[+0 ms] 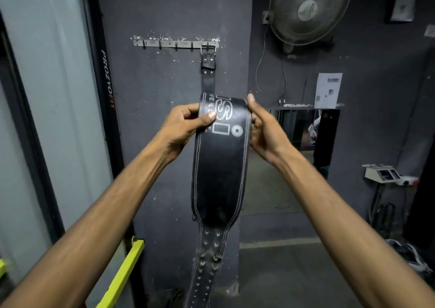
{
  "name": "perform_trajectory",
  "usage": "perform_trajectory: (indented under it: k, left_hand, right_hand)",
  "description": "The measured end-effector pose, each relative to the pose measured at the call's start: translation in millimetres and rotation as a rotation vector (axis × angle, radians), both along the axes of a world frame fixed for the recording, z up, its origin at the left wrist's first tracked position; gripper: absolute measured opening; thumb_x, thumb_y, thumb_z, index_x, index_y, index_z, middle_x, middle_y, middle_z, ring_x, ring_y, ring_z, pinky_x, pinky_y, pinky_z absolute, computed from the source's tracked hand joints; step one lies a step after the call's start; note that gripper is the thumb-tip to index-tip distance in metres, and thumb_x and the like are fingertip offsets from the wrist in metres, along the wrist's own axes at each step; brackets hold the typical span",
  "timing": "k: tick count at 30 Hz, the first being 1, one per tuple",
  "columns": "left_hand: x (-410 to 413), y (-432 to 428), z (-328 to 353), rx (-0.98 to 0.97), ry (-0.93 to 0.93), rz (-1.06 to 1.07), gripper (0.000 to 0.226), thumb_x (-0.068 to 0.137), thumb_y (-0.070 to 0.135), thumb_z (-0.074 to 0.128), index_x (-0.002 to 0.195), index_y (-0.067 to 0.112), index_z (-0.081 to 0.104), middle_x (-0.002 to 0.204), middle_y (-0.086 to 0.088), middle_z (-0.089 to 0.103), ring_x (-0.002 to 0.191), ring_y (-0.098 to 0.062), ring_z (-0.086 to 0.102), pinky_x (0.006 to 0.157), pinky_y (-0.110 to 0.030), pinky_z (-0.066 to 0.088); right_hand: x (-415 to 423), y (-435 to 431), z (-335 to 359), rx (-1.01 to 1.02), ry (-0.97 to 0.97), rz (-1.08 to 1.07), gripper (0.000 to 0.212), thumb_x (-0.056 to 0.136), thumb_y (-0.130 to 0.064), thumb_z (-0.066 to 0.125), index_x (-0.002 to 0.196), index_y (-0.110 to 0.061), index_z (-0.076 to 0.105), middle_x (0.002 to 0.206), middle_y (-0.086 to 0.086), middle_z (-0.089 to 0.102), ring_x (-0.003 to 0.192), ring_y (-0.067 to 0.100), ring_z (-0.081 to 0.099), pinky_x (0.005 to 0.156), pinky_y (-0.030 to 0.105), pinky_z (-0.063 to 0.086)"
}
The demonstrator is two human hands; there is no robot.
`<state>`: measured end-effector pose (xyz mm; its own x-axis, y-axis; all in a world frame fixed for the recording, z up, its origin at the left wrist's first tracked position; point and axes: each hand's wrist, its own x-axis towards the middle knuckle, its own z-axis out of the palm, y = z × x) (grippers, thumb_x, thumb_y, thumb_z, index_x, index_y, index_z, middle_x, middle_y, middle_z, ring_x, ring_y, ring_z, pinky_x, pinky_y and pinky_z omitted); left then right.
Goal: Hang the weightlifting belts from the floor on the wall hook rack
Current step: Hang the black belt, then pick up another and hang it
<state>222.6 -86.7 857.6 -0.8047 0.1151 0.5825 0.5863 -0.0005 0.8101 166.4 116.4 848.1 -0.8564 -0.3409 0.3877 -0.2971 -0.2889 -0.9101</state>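
Head view, nearest item: two bare forearms reaching forward and up. Left hand (186, 125): fingers curled round the left edge of a weightlifting belt (220, 164), thumb pressed flat on its face. Right hand (263, 129): fingers closed on the belt's right edge, thumb raised at the top corner.

Belt: black leather, wide padded back section with double rows of pale stitching along both edges, narrowing below into a strap punched with paired rows of holes; the strap end runs out of the bottom of the frame. Printed markings in white near the top: a large "S", part of smaller lettering that cannot be read, a rectangle outline and a round toothed emblem. The belt is held up in front of the wall, its top edge folded over between the hands.

Behind it: dark grey wall (164, 119), paint chipped. Metal hook rack (174, 43) fixed above; the belt's narrow end rises to it, buckle (208, 49) hung on the rightmost hook.

Left: black frame lettered "PROZVOFIT" (107, 79); yellow-green bar (122, 274) below.

Upper right: wall fan (307, 11). Paper notice (328, 90) further right, text illegible.
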Motion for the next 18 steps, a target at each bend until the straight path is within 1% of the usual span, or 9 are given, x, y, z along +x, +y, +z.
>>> perform_trajectory:
  k: [2, 4, 5, 7, 9, 11, 13, 16, 18]
  left_hand:
    - [9, -5, -8, -0.035, -0.006, -0.012, 0.031, 0.080, 0.017, 0.073, 0.108, 0.004, 0.073, 0.102, -0.008, 0.076, 0.097, -0.020, 0.070, 0.096, -0.032, 0.055]
    - [10, -15, -10, -0.052, -0.071, -0.020, 0.035, 0.079, 0.018, 0.073, 0.111, 0.003, 0.072, 0.103, -0.007, 0.077, 0.095, -0.018, 0.071, 0.085, -0.025, 0.057]
    - [10, -19, -9, -0.062, -0.124, -0.018, 0.036, 0.079, 0.021, 0.073, 0.111, 0.004, 0.072, 0.102, -0.007, 0.076, 0.092, -0.018, 0.071, 0.079, -0.023, 0.057]
    - [6, -25, -5, -0.061, -0.248, 0.034, 0.035, 0.079, 0.036, 0.077, 0.103, 0.011, 0.074, 0.099, -0.010, 0.070, 0.084, -0.021, 0.061, 0.069, -0.023, 0.053]
    - [1, -24, 2, -0.029, -0.307, 0.082, 0.040, 0.076, 0.051, 0.079, 0.096, 0.016, 0.075, 0.097, -0.013, 0.059, 0.081, -0.022, 0.049, 0.067, -0.026, 0.043]
    - [-4, -21, 10, 0.075, -0.312, 0.066, 0.045, 0.073, 0.053, 0.081, 0.098, 0.016, 0.075, 0.100, -0.013, 0.062, 0.085, -0.022, 0.052, 0.070, -0.028, 0.042]
    - [-5, -16, 20, 0.157, -0.309, 0.060, 0.043, 0.075, 0.045, 0.082, 0.102, 0.012, 0.074, 0.096, -0.013, 0.068, 0.084, -0.023, 0.058, 0.073, -0.031, 0.046]
    - [-7, -9, 25, 0.174, -0.229, 0.075, 0.027, 0.089, 0.021, 0.071, 0.108, 0.002, 0.071, 0.085, -0.010, 0.073, 0.072, -0.020, 0.070, 0.069, -0.028, 0.060]
    - [-4, -5, 23, 0.150, -0.147, 0.093, 0.023, 0.089, 0.012, 0.069, 0.110, 0.002, 0.070, 0.086, -0.008, 0.074, 0.075, -0.019, 0.071, 0.072, -0.029, 0.060]
  right_hand:
    - [-7, -11, 13, -0.048, -0.047, -0.025, 0.072, 0.071, -0.062, 0.081, 0.112, -0.003, 0.074, 0.089, 0.011, 0.069, 0.081, 0.031, 0.055, 0.079, 0.037, 0.047]
    - [-11, -19, 11, -0.103, -0.069, -0.040, 0.067, 0.068, -0.048, 0.087, 0.112, 0.001, 0.074, 0.084, 0.010, 0.066, 0.077, 0.027, 0.045, 0.067, 0.034, 0.032]
    - [-6, -22, 8, -0.125, -0.053, -0.032, 0.055, 0.076, -0.038, 0.083, 0.111, 0.003, 0.073, 0.083, 0.009, 0.069, 0.074, 0.025, 0.048, 0.066, 0.032, 0.033]
    - [1, -24, 1, -0.121, 0.035, -0.017, 0.020, 0.094, -0.016, 0.066, 0.104, 0.001, 0.070, 0.083, 0.006, 0.075, 0.071, 0.018, 0.065, 0.062, 0.025, 0.049]
    - [9, -23, -8, -0.060, 0.160, -0.031, 0.017, 0.099, -0.004, 0.057, 0.112, -0.002, 0.067, 0.101, 0.011, 0.077, 0.089, 0.022, 0.074, 0.076, 0.028, 0.061]
    - [21, -21, -16, 0.020, 0.314, -0.055, 0.022, 0.100, -0.003, 0.057, 0.120, -0.005, 0.066, 0.116, 0.013, 0.075, 0.107, 0.028, 0.072, 0.093, 0.037, 0.059]
    - [32, -16, -22, 0.100, 0.444, -0.098, 0.028, 0.099, -0.003, 0.059, 0.126, -0.004, 0.063, 0.123, 0.014, 0.073, 0.115, 0.029, 0.070, 0.098, 0.038, 0.057]
    - [38, -8, -23, 0.098, 0.467, -0.127, 0.031, 0.091, -0.010, 0.064, 0.120, 0.000, 0.066, 0.118, 0.015, 0.074, 0.108, 0.027, 0.072, 0.092, 0.033, 0.058]
    - [37, -7, -13, 0.108, 0.395, -0.140, 0.025, 0.087, -0.023, 0.067, 0.100, -0.001, 0.069, 0.098, 0.017, 0.071, 0.087, 0.026, 0.068, 0.076, 0.030, 0.055]
